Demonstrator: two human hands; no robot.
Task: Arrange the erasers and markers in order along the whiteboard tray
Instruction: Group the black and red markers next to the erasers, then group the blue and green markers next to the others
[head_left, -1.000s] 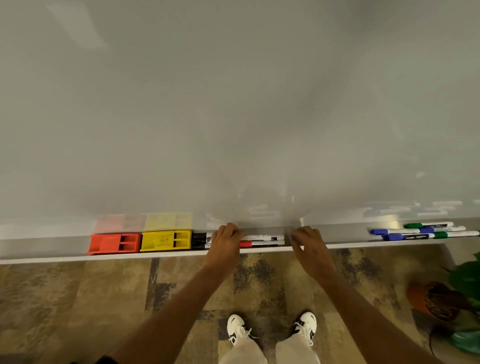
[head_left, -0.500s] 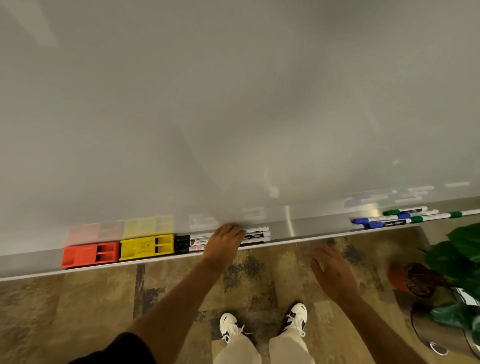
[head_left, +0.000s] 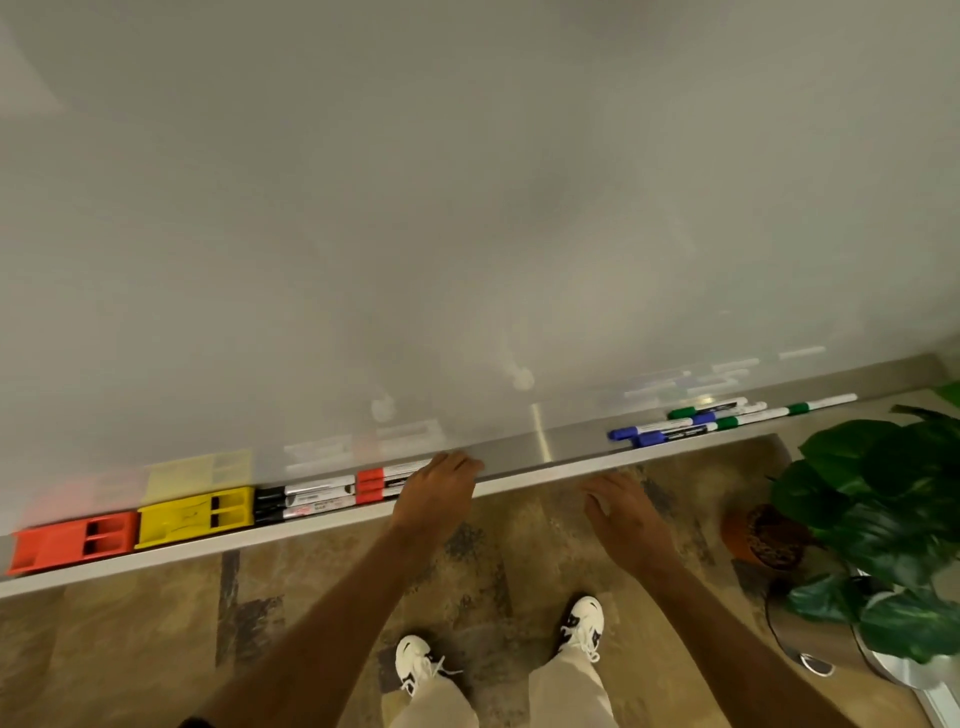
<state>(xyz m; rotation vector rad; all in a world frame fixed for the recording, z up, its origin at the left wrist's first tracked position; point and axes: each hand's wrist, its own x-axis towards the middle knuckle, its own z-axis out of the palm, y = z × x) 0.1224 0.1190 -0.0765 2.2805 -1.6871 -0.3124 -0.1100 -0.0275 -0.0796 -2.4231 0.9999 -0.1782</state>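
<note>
Red-capped markers (head_left: 385, 482) lying lengthwise along tray (head_left: 524, 457), caps at nine o'clock, barrels hidden under loosely curled left hand (head_left: 441, 491); right hand (head_left: 626, 519) fingers spread, empty.

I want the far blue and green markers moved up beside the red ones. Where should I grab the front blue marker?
Pinch the front blue marker mid-barrel with the right hand, coming from above and the tray's open front edge; it lies flat, lengthwise, with other markers crowded behind it.
</note>
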